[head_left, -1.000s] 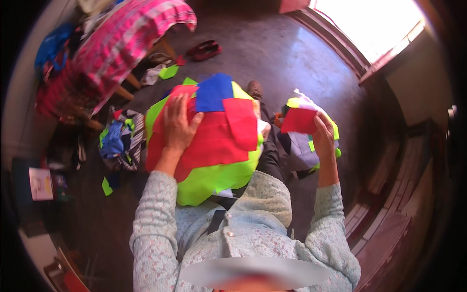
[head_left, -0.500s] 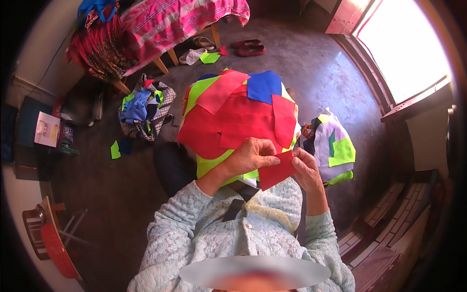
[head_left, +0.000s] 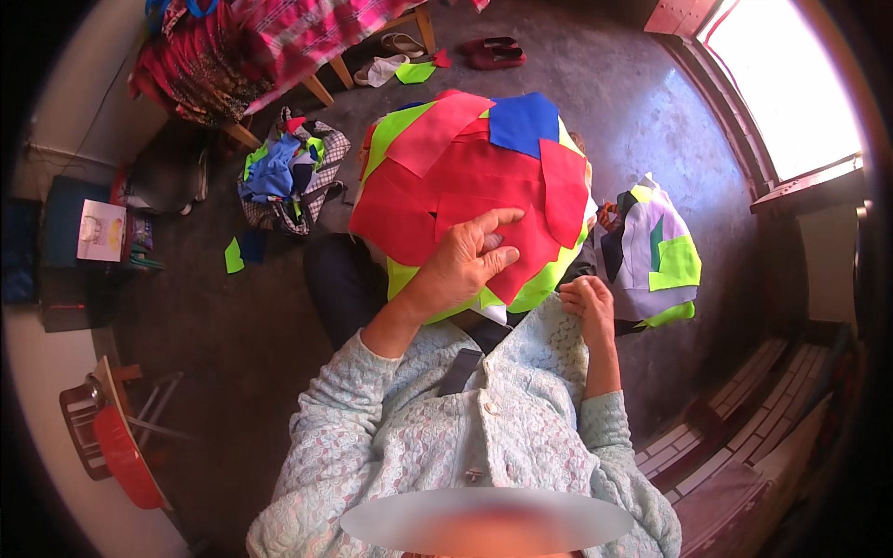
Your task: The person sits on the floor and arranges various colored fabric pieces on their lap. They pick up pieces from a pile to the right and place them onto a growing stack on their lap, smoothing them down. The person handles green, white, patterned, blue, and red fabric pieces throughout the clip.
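Observation:
A mound of overlapping cloth pieces lies over my lap, with red cloth pieces (head_left: 474, 186) in the middle. A blue cloth piece (head_left: 526, 124) sits at its far right and lime-green cloth (head_left: 539, 291) shows along the near edge. Over the red pieces is my left hand (head_left: 462, 263), its index finger and thumb apart. By its thumb, a red piece with a pointed end (head_left: 513, 279) lies on the mound. My right hand (head_left: 590, 299) is just off the mound's near right edge, beside my pale lace jacket, fingertips pinched together; what they hold is too small to make out.
On the floor at left, a checkered bag (head_left: 321, 191) bulges with mixed scraps. Another heap of grey and lime cloth (head_left: 656, 246) stands at right. Dark red shoes (head_left: 493, 53) lie beyond, near a cloth-covered bed (head_left: 288, 46). A bright doorway (head_left: 791, 93) is at far right.
The red piece that both hands held up now lies on the mound. My left hand has moved up onto the red cloth, and my right hand has drawn away, slightly down and right.

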Action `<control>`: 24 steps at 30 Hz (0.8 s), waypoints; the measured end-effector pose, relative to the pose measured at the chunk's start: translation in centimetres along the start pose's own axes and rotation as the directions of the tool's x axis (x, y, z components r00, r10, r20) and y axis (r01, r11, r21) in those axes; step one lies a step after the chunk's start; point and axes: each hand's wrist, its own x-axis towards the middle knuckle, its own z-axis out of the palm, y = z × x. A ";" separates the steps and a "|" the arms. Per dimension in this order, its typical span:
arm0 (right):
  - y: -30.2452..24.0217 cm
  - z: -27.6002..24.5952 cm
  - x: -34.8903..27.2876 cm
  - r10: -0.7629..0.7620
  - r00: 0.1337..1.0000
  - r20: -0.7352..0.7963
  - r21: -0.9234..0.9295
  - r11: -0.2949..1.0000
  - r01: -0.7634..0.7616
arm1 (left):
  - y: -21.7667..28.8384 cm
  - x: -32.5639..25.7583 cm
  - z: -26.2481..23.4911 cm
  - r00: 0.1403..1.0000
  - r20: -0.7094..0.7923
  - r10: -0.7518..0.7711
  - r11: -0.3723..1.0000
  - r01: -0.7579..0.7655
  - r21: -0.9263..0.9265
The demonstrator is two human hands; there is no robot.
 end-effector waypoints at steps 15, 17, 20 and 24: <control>0.6 0.3 0.4 -0.019 0.998 -0.057 -0.145 0.989 0.010 | 4.3 12.6 -4.9 0.800 -0.523 0.293 0.882 -0.437 -0.175; 0.7 0.3 0.6 -0.011 0.999 -0.046 -0.142 0.990 0.004 | 0.8 12.3 -4.5 0.813 -0.582 -0.015 0.920 -0.217 -0.327; 1.1 0.1 0.7 -0.008 0.999 -0.044 -0.132 0.991 0.002 | -2.5 11.0 -3.7 0.821 -0.531 -0.207 0.869 -0.095 -0.486; 1.2 0.0 0.8 -0.005 0.998 -0.058 -0.124 0.992 -0.003 | -3.1 9.3 -2.5 0.835 -0.523 -0.173 0.832 -0.160 -0.531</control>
